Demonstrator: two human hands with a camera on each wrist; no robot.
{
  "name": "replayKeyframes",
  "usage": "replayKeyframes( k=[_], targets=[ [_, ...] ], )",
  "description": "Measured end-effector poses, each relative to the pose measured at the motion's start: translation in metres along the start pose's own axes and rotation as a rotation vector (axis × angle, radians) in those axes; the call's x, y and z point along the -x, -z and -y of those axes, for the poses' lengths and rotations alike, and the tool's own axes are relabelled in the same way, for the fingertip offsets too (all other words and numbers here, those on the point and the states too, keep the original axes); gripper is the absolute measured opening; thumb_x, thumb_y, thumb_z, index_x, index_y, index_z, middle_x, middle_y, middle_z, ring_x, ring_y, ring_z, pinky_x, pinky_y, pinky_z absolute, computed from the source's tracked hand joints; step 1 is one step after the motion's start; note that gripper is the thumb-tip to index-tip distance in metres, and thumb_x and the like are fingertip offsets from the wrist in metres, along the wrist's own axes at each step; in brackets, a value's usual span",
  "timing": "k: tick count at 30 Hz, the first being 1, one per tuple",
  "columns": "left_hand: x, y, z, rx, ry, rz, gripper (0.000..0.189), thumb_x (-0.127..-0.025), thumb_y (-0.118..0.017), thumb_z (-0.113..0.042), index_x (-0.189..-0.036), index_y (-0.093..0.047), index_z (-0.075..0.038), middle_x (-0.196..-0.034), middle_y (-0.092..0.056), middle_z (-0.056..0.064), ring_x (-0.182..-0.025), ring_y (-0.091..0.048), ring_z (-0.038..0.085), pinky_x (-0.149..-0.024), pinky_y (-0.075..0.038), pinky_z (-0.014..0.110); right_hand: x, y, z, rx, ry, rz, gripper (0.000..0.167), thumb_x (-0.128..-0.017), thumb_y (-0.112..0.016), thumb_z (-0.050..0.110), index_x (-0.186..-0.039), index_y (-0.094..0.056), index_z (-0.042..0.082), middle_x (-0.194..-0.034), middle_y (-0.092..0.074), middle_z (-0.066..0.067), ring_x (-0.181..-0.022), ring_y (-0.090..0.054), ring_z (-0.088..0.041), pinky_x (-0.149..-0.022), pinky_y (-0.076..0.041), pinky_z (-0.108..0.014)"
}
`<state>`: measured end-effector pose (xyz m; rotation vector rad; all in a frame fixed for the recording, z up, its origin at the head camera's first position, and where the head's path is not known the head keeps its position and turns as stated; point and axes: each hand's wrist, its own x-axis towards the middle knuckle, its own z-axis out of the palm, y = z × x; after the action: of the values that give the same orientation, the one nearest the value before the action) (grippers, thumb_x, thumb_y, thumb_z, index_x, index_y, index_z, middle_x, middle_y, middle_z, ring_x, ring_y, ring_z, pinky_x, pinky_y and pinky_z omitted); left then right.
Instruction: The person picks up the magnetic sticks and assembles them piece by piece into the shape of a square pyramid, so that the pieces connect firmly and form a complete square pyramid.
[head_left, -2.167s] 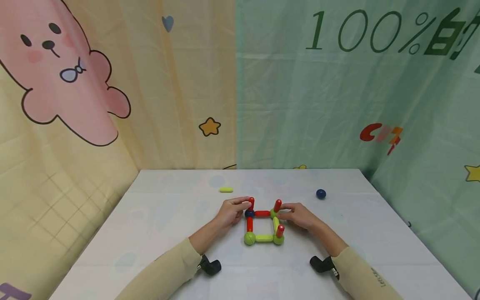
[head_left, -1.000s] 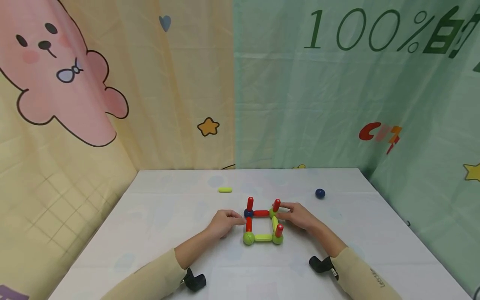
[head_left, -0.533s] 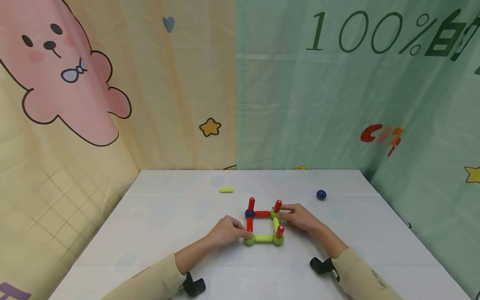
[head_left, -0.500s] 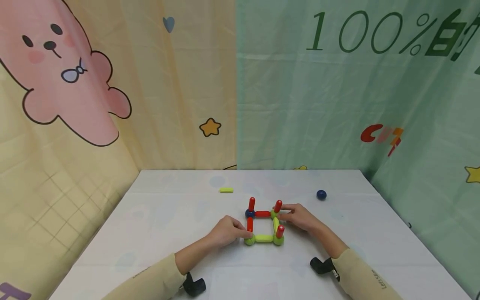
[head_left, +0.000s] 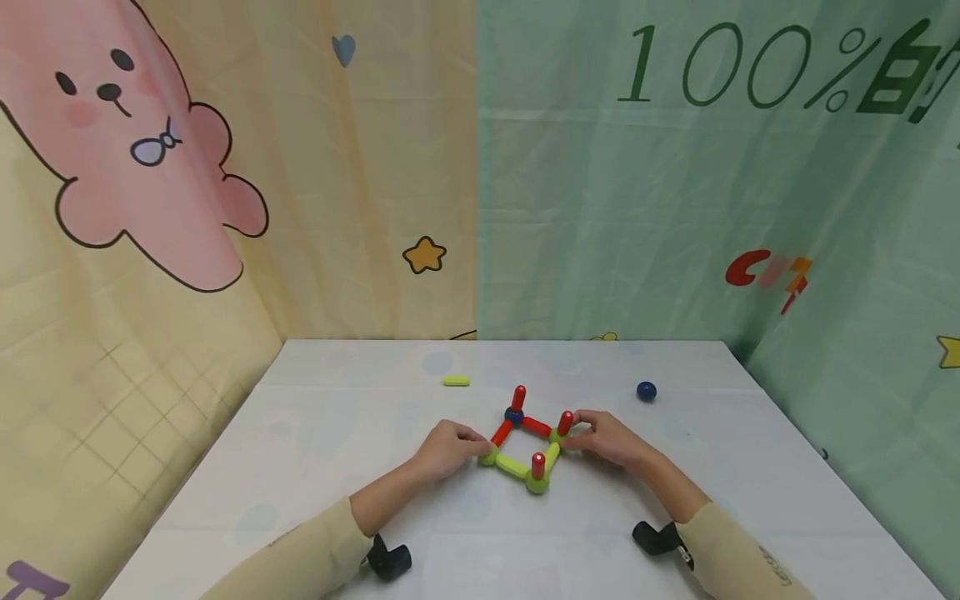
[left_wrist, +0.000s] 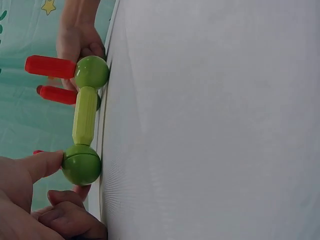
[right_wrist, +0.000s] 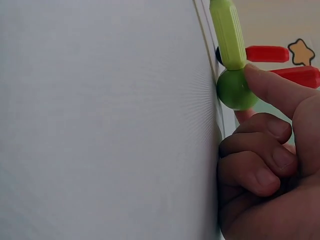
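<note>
A four-sided frame of toy rods and balls lies on the table, turned cornerwise. Its left green ball [head_left: 488, 458] is pinched between the thumb and fingers of my left hand [head_left: 447, 450]. My right hand [head_left: 609, 437] pinches the right green ball [right_wrist: 234, 89], its other fingers curled under. Red rods stand up from the dark blue ball [head_left: 513, 416], the right green ball and the front green ball [head_left: 537, 482]; the left ball carries none. Two red rods and two yellow-green rods [left_wrist: 85, 116] form the sides. Fingertips behind the balls are partly hidden in the wrist views.
A loose yellow-green rod [head_left: 456, 381] lies toward the back of the white table [head_left: 360, 392]. Farther right is a loose dark blue ball [head_left: 647, 391]. Printed curtains [head_left: 360, 208] hang behind and beside the table.
My left hand has gone from the upright red rod at the blue ball down to the left green ball. The frame has since turned clockwise, the right hand staying at its ball.
</note>
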<state>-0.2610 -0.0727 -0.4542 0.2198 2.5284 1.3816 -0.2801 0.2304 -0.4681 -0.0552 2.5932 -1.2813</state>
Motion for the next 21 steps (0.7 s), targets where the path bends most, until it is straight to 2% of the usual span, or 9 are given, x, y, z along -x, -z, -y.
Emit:
replayKeyframes(
  k=[5, 12, 21],
  targets=[
    [-0.007, 0.002, 0.001, 0.020, 0.019, -0.032, 0.024, -0.086, -0.079, -0.032, -0.099, -0.079, -0.011, -0.091, -0.065, 0.002, -0.084, -0.052, 0.019, -0.068, -0.041, 0.029, 0.010, 0.000, 0.001, -0.009, -0.002, 0.013, 0.029, -0.085, -0.080, 0.032, -0.106, -0.066, 0.018, -0.065, -0.042, 0.000, -0.062, -0.043, -0.017, -0.057, -0.032, -0.028],
    [-0.020, 0.003, 0.000, 0.026, 0.031, -0.071, 0.022, -0.087, -0.078, -0.030, -0.097, -0.079, -0.010, -0.103, -0.068, 0.003, -0.088, -0.051, 0.018, -0.070, -0.040, 0.029, 0.023, -0.004, 0.006, 0.013, -0.020, 0.043, 0.030, -0.084, -0.081, 0.031, -0.101, -0.063, 0.016, -0.065, -0.045, 0.001, -0.062, -0.044, -0.016, -0.058, -0.032, -0.028],
    [-0.040, 0.003, -0.002, 0.042, 0.026, -0.038, 0.021, -0.089, -0.076, -0.029, -0.102, -0.080, -0.013, -0.113, -0.070, 0.003, -0.092, -0.053, 0.019, -0.073, -0.042, 0.029, 0.036, -0.011, 0.009, 0.020, -0.012, 0.055, 0.033, -0.080, -0.085, 0.031, -0.092, -0.059, 0.013, -0.064, -0.047, 0.001, -0.058, -0.042, -0.016, -0.054, -0.031, -0.027]
  ],
)
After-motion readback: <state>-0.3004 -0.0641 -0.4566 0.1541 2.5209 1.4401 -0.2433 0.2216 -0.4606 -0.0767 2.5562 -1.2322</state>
